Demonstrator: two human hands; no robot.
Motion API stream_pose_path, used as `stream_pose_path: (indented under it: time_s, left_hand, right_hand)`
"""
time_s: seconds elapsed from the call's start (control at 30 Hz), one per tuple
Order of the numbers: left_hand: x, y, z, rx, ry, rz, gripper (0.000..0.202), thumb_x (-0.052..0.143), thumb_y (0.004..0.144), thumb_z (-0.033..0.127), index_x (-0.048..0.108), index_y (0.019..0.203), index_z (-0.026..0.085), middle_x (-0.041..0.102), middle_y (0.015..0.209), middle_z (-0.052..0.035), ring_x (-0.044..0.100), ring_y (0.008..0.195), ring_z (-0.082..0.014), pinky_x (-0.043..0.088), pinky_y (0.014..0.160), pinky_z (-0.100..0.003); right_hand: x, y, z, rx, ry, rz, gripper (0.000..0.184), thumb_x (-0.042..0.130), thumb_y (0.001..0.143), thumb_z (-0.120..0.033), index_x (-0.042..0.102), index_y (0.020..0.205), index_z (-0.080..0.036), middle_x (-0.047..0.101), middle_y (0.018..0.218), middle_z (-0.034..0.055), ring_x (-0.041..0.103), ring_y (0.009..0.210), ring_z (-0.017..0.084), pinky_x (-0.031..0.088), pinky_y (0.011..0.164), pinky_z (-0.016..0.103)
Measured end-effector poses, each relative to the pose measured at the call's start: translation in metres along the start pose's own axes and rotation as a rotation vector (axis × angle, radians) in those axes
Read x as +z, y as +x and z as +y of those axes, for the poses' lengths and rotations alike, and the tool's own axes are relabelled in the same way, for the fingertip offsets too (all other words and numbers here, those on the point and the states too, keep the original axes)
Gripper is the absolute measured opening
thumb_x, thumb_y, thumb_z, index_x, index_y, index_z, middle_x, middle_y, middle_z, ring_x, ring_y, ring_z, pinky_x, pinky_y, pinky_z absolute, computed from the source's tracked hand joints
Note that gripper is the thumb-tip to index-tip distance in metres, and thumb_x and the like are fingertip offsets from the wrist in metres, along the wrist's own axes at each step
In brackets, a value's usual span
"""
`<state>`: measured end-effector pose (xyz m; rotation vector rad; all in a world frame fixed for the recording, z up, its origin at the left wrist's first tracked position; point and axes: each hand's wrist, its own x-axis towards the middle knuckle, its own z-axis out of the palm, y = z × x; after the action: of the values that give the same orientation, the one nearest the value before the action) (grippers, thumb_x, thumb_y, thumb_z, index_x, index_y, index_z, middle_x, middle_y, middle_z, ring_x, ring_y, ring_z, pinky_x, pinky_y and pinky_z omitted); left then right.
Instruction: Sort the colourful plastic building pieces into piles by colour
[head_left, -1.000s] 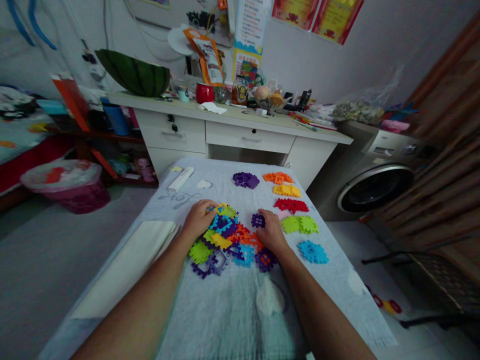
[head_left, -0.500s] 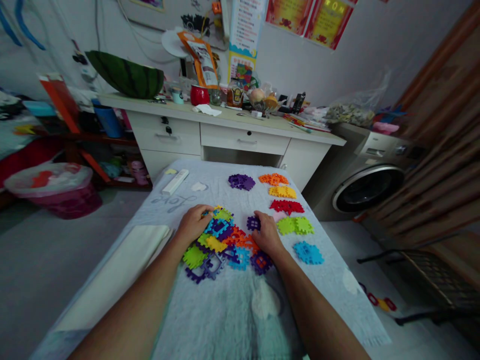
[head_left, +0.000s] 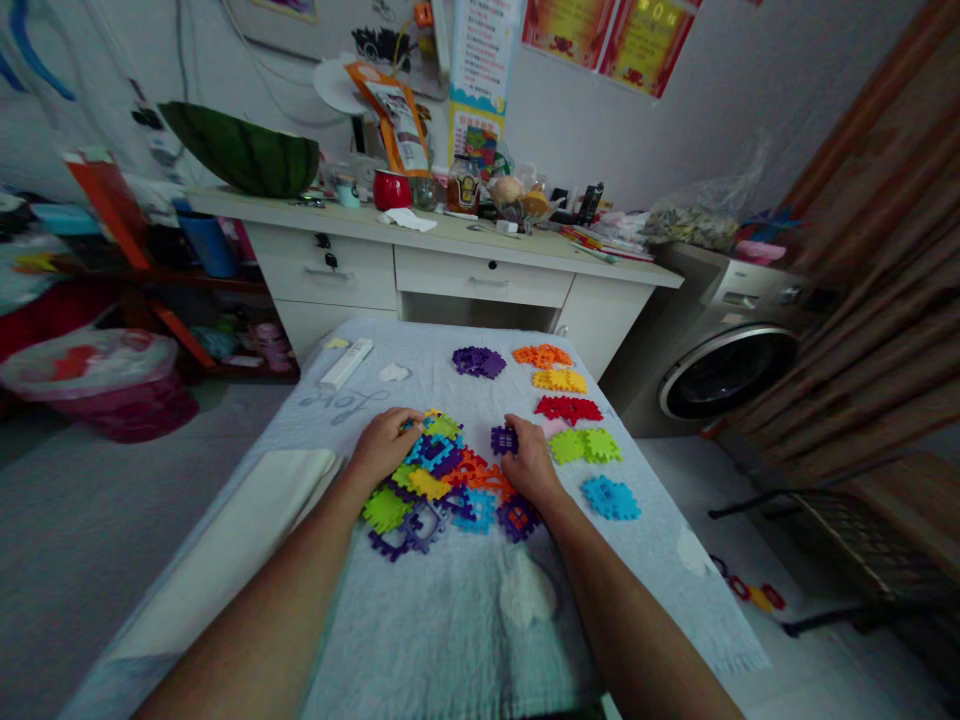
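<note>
A mixed pile of toothed plastic building pieces (head_left: 429, 486) lies on the cloth-covered table (head_left: 450, 620). At the pile's upper left edge, my left hand (head_left: 390, 442) has its fingers bent; whatever they grip is hidden. My right hand (head_left: 531, 460) is closed on the edge of a dark purple window-shaped piece (head_left: 503, 440), just right of the pile. Another purple window piece (head_left: 518, 519) with orange behind it lies below that hand. Sorted by colour beyond and to the right are groups in purple (head_left: 478, 362), orange (head_left: 542, 355), yellow (head_left: 559, 380), red (head_left: 568, 408), lime green (head_left: 586, 446) and blue (head_left: 610, 497).
A white remote-like bar (head_left: 346, 364) lies at the table's far left, with a folded pale cloth (head_left: 247, 530) along the left edge. Behind stands a white cabinet (head_left: 450, 270) bearing a watermelon half (head_left: 240, 150) and jars. A washing machine (head_left: 720, 340) is at right.
The camera view has shifted slightly, so everything sits a little further left. Both hands stay almost in the same places over the pieces.
</note>
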<state>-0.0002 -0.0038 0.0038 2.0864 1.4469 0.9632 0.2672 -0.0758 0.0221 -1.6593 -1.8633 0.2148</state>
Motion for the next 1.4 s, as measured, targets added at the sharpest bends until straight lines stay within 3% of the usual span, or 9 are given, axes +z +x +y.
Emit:
stream_pose_path:
  time_s: [0.13, 0.47, 0.73, 0.93, 1.07, 1.27, 1.4]
  left_hand:
    - [0.000, 0.000, -0.002, 0.009, 0.000, -0.004, 0.032, 0.049, 0.081, 0.041, 0.068, 0.096, 0.020, 0.070, 0.103, -0.0056, 0.064, 0.098, -0.0232, 0.049, 0.087, -0.035]
    - [-0.002, -0.002, 0.003, 0.014, -0.035, 0.000, 0.030, 0.051, 0.080, 0.040, 0.069, 0.095, 0.021, 0.070, 0.102, -0.0049, 0.063, 0.097, -0.0224, 0.049, 0.088, -0.035]
    - [0.000, 0.000, -0.001, 0.023, -0.010, -0.021, 0.028, 0.050, 0.082, 0.036, 0.068, 0.097, 0.021, 0.069, 0.105, -0.0055, 0.063, 0.099, -0.0223, 0.048, 0.089, -0.035]
    - [-0.003, -0.003, 0.001, 0.016, -0.027, -0.017, 0.027, 0.050, 0.081, 0.032, 0.068, 0.098, 0.021, 0.069, 0.106, -0.0048, 0.062, 0.101, -0.0219, 0.047, 0.092, -0.035]
    - [-0.006, -0.005, 0.006, -0.001, -0.043, -0.034, 0.028, 0.050, 0.079, 0.029, 0.068, 0.099, 0.020, 0.069, 0.107, -0.0060, 0.062, 0.102, -0.0223, 0.048, 0.092, -0.036]
    - [-0.008, -0.005, 0.011, -0.004, -0.050, -0.020, 0.027, 0.053, 0.076, 0.027, 0.068, 0.097, 0.020, 0.069, 0.106, -0.0057, 0.061, 0.102, -0.0227, 0.047, 0.093, -0.036]
    - [-0.008, -0.005, 0.011, -0.011, -0.043, -0.016, 0.026, 0.053, 0.078, 0.028, 0.068, 0.097, 0.022, 0.069, 0.106, -0.0048, 0.061, 0.103, -0.0222, 0.047, 0.093, -0.036]
  right_hand:
    - [0.003, 0.000, 0.004, -0.026, 0.004, 0.038, 0.065, 0.050, 0.065, -0.007, 0.052, 0.129, -0.012, 0.060, 0.121, 0.0135, 0.050, 0.112, 0.025, 0.039, 0.101, 0.041]
    - [0.003, 0.008, -0.004, -0.020, -0.022, -0.037, 0.062, 0.052, 0.069, -0.009, 0.050, 0.131, -0.012, 0.061, 0.122, 0.0137, 0.051, 0.113, 0.025, 0.039, 0.102, 0.040]
    - [0.010, 0.071, -0.008, 0.000, 0.045, -0.119, 0.056, 0.066, 0.075, -0.023, 0.051, 0.129, -0.017, 0.062, 0.121, 0.0107, 0.058, 0.106, 0.022, 0.044, 0.097, 0.036]
    - [0.038, 0.118, -0.008, 0.031, 0.049, -0.064, 0.048, 0.067, 0.072, -0.014, 0.056, 0.119, -0.019, 0.064, 0.117, 0.0085, 0.059, 0.108, 0.022, 0.045, 0.097, 0.035]
    - [0.054, 0.137, -0.011, 0.011, 0.072, -0.005, 0.052, 0.064, 0.070, -0.009, 0.055, 0.121, -0.019, 0.062, 0.122, 0.0100, 0.057, 0.114, 0.023, 0.041, 0.104, 0.039]
    - [0.062, 0.138, 0.001, -0.060, 0.137, 0.032, 0.060, 0.055, 0.072, -0.007, 0.049, 0.131, -0.014, 0.051, 0.137, 0.0142, 0.048, 0.127, 0.024, 0.036, 0.110, 0.040]
    - [0.051, 0.129, 0.006, -0.051, 0.143, 0.012, 0.056, 0.055, 0.074, -0.010, 0.051, 0.130, -0.015, 0.053, 0.133, 0.0146, 0.056, 0.116, 0.022, 0.042, 0.104, 0.039]
